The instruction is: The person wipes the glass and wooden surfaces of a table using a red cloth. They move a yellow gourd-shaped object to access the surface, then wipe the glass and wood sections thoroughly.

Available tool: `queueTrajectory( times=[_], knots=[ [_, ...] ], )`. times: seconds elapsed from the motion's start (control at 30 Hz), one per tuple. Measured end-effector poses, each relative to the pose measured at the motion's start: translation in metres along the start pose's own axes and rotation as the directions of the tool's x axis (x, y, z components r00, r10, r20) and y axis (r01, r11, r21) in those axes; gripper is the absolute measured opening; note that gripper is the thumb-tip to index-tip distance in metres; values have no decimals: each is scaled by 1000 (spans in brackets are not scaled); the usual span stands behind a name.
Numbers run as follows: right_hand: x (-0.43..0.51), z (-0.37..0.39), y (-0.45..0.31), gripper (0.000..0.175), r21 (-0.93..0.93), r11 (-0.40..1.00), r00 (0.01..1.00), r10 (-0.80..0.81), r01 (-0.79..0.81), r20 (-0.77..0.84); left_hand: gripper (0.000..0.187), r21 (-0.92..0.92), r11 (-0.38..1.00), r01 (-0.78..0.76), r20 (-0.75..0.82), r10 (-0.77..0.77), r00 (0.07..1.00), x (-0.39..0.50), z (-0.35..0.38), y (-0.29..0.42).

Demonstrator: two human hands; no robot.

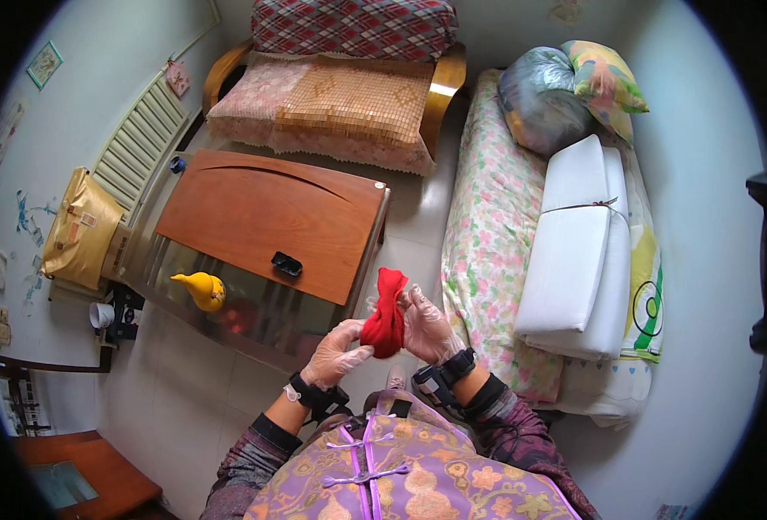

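Between my two hands is a red cloth pouch [385, 322], gathered at its neck and bulging below. My left hand [336, 356], in a clear thin glove, grips the pouch's lower left side. My right hand [430, 325], gloved the same way, holds it near the gathered neck on the right. Whether anything is inside the pouch is hidden. Left of my hands, on the glass-topped coffee table [260, 328], rests a yellow gourd [203, 290]. A red reflection shows in the glass beside it. Further back, a small black object [286, 264] sits on a wooden board [273, 214].
Behind the table stands a wooden-armed sofa [357, 97]. To the right is a bed with a floral cover [481, 260], bearing folded white bedding [572, 247] and a stuffed plastic bag [543, 101]. A golden package [84, 227] leans at the left, and a wooden desk [97, 468] is at lower left.
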State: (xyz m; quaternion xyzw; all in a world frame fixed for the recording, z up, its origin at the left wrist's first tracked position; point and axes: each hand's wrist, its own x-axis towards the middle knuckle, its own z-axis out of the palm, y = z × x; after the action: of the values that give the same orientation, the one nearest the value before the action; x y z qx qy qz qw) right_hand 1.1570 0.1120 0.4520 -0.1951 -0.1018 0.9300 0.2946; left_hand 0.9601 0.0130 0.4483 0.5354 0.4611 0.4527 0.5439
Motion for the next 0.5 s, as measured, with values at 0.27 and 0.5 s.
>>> queueTrajectory(
  times=[0.27, 0.5],
  knots=[
    [36, -11, 19, 39, -200, 970, 988, 118, -135, -96, 24, -605, 767, 215, -186, -398, 898, 1, -12, 3],
    [79, -2, 4, 48, -383, 923, 994, -26, -17, -107, 53, -764, 645, -31, -213, -207, 955, 23, -60, -23]
  ],
)
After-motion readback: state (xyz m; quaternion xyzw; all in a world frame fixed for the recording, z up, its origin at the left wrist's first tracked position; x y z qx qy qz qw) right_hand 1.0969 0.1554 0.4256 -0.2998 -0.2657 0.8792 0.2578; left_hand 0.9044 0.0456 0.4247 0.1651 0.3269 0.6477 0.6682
